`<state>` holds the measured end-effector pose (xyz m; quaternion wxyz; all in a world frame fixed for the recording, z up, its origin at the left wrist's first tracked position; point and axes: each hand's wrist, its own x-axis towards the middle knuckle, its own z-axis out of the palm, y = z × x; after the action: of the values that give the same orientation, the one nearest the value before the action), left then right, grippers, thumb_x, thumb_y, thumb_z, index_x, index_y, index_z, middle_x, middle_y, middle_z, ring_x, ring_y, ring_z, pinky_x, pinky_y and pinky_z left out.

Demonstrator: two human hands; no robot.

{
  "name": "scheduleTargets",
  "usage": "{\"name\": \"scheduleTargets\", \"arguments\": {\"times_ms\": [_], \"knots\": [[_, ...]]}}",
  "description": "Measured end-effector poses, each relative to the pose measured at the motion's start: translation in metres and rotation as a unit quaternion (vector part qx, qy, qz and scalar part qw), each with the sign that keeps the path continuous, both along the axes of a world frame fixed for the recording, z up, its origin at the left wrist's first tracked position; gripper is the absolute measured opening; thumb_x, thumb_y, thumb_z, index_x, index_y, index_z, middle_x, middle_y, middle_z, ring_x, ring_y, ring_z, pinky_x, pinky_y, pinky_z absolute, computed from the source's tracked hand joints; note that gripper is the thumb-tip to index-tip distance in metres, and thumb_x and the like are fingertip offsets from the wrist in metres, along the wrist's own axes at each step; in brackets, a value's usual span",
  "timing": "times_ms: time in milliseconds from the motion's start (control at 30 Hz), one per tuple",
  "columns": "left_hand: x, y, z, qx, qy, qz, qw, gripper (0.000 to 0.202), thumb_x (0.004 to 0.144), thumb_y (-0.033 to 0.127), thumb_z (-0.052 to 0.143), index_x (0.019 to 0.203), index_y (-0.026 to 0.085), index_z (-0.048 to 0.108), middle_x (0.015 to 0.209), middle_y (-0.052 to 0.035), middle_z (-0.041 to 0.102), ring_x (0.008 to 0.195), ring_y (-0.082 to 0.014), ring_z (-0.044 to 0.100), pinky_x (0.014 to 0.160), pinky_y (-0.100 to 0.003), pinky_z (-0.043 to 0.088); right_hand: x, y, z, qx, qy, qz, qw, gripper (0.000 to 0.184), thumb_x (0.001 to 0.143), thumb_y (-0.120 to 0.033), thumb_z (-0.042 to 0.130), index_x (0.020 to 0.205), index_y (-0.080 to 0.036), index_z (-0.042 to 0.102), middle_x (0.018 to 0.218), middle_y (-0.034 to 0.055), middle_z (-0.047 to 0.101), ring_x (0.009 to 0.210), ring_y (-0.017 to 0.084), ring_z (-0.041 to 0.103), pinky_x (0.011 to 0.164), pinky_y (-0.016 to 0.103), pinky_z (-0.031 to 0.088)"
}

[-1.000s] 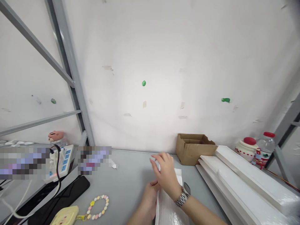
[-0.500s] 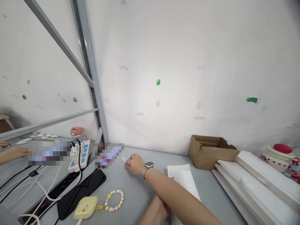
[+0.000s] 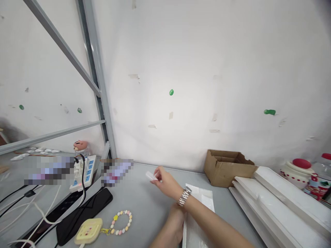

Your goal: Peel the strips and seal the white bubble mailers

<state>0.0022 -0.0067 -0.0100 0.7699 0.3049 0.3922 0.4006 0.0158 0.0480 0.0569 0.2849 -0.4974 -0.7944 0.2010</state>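
Two hands over grey bench [image 3: 144,213]; right hand [image 3: 167,184], fingers pinching small white slip [image 3: 150,176], held above bench left of white pouch [image 3: 204,199]; left hand [image 3: 172,229] touching pouch edge, finger state not discernible; cardboard box [image 3: 227,168] behind.

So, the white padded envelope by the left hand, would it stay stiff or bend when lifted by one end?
It would probably sag: the white padded envelope looks thin and lies flat on the grey table, the left hand at its edge. Its glossy film suggests it may slide easily when pushed. It seems light for its size.
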Motion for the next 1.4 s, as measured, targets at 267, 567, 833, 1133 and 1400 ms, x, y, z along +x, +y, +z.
{"name": "scheduleTargets", "arguments": {"times_ms": [267, 567, 833, 1133, 1400], "knots": [[-0.011, -0.007, 0.024, 0.038, -0.028, -0.031, 0.998, 0.041, 0.052, 0.042, 0.077, 0.076, 0.008, 0.069, 0.064, -0.0103, 0.07, 0.067, -0.0253, 0.065, 0.062, -0.03, 0.045, 0.138, -0.08, -0.009, 0.063, 0.248, -0.222, 0.941, 0.026, 0.078, -0.044, 0.053, 0.084, -0.019, 0.059, 0.079, 0.0036, 0.061, 0.069, 0.016, 0.053, 0.067, 0.028, 0.043], [-0.016, -0.01, 0.027, 0.114, 0.057, -0.19, 0.974, 0.048, 0.057, 0.051, 0.072, 0.08, 0.009, 0.072, 0.064, -0.0069, 0.068, 0.062, -0.0196, 0.061, 0.06, -0.026, 0.042, 0.164, -0.099, -0.032, -0.025, 0.273, -0.259, 0.926, 0.038, 0.07, -0.053, 0.057, 0.064, -0.016, 0.062, 0.053, -0.0017, 0.05, 0.054, 0.013, 0.044, 0.052, 0.025, 0.035], [-0.012, -0.01, 0.018, 0.123, 0.081, -0.191, 0.97, 0.049, 0.056, 0.055, 0.069, 0.075, 0.01, 0.072, 0.058, -0.0032, 0.064, 0.057, -0.0166, 0.057, 0.057, -0.024, 0.039, 0.15, -0.094, -0.049, -0.132, 0.327, -0.209, 0.912, 0.038, 0.069, -0.055, 0.055, 0.065, -0.017, 0.058, 0.047, -0.0058, 0.044, 0.045, 0.01, 0.041, 0.047, 0.024, 0.031], [-0.01, -0.012, 0.016, 0.128, 0.094, -0.179, 0.971, 0.047, 0.059, 0.056, 0.067, 0.072, 0.011, 0.071, 0.059, -0.0036, 0.065, 0.057, -0.0169, 0.058, 0.055, -0.023, 0.039, 0.138, -0.097, -0.05, -0.069, 0.393, -0.27, 0.876, 0.038, 0.061, -0.055, 0.065, 0.064, -0.021, 0.049, 0.049, -0.0045, 0.051, 0.05, 0.014, 0.048, 0.053, 0.026, 0.037], [-0.008, -0.009, 0.011, 0.154, 0.112, -0.138, 0.972, 0.05, 0.056, 0.059, 0.067, 0.062, 0.01, 0.069, 0.05, -0.0015, 0.059, 0.048, -0.0132, 0.049, 0.052, -0.023, 0.034, 0.12, -0.106, -0.049, -0.089, 0.263, -0.199, 0.94, 0.045, 0.079, -0.058, 0.042, 0.054, -0.02, 0.038, 0.056, -0.0044, 0.036, 0.057, 0.012, 0.037, 0.054, 0.024, 0.031]]}}
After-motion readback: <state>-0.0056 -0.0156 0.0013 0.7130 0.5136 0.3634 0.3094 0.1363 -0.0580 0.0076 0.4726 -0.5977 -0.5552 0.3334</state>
